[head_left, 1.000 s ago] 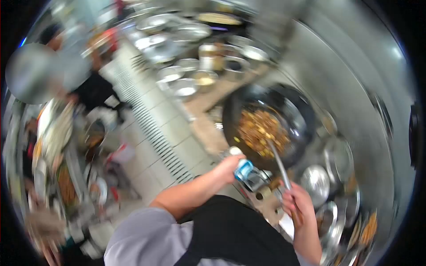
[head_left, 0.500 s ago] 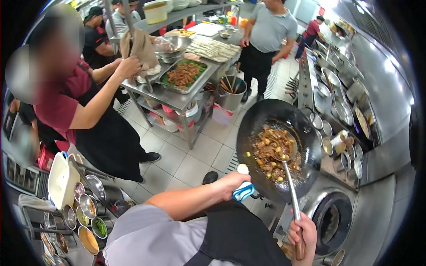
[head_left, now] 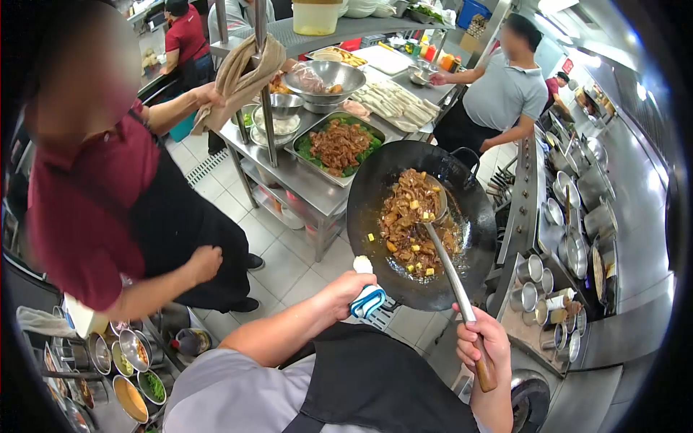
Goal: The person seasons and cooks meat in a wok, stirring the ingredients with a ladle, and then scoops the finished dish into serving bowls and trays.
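Note:
My left hand [head_left: 348,292] is closed around a folded blue-and-white cloth [head_left: 369,302] at the near edge of a large black wok [head_left: 473,206]. The wok hangs in the air over the floor, tilted a little. Chunks of brown meat in sauce with small yellow cubes [head_left: 415,224] fill its middle. My right hand [head_left: 485,340] grips the wooden handle end of a long metal ladle [head_left: 451,273]. The ladle's bowl rests among the food, partly covered by it. Whatever wok handle lies under the cloth is hidden.
Beyond the wok, a steel table [head_left: 278,173] bears a tray of meat on greens [head_left: 336,148]. A person in maroon [head_left: 94,187] stands close on the left, another in grey [head_left: 505,86] behind the wok. The stove range [head_left: 530,180] runs along the right; metal pots [head_left: 130,400] stand lower left.
The wok has swung away from the burner, closer to the table and its meat tray, with the ladle still in it. The person in maroon has lowered one hand; the person in grey reaches over the table.

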Motion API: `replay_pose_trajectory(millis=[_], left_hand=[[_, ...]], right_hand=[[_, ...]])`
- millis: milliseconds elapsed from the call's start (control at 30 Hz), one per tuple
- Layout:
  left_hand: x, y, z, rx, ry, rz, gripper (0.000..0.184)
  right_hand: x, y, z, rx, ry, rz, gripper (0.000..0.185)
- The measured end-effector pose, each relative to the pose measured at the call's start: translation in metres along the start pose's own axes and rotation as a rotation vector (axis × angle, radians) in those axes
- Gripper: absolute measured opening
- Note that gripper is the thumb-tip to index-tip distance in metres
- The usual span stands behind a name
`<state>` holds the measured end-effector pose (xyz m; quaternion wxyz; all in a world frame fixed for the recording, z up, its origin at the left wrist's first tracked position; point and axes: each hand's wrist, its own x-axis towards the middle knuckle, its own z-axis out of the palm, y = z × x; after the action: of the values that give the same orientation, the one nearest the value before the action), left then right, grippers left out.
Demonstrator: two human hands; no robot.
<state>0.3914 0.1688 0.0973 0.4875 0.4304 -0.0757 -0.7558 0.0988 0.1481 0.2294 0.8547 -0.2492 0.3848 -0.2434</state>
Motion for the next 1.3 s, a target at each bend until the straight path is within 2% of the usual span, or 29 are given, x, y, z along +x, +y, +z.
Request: replay_pose_trajectory(millis=[200,367,467,633,1133,1300], left_hand=[[0.016,0.055,-0.003,-0.079,-0.016,0.008,0.007],[0.025,0.079,-0.001,-0.117,0.001,-0.014,0.007],[0.033,0.086,0.002,-0.192,-0.065,-0.008,0.008],[0.054,0.089,0.006,-0.121,-0.069,0.067,0.008],[0.095,0.046,0.040,-0.178,-0.156,-0.131,0.009],[0.089,0.045,0.050,-0.086,-0.115,-0.158,0.009]], right_hand=[[0.044,-0.042,0.043,0.060,-0.078,-0.029,0.043],[0.059,-0.075,0.067,0.095,-0.149,-0.085,0.048],[0.066,-0.091,0.073,0.055,-0.149,-0.100,0.049],[0.077,-0.116,0.072,-0.040,-0.150,-0.084,0.048],[0.178,-0.129,0.101,-0.327,-0.249,0.096,0.037],[0.211,-0.119,0.106,-0.460,-0.182,0.104,0.033]])
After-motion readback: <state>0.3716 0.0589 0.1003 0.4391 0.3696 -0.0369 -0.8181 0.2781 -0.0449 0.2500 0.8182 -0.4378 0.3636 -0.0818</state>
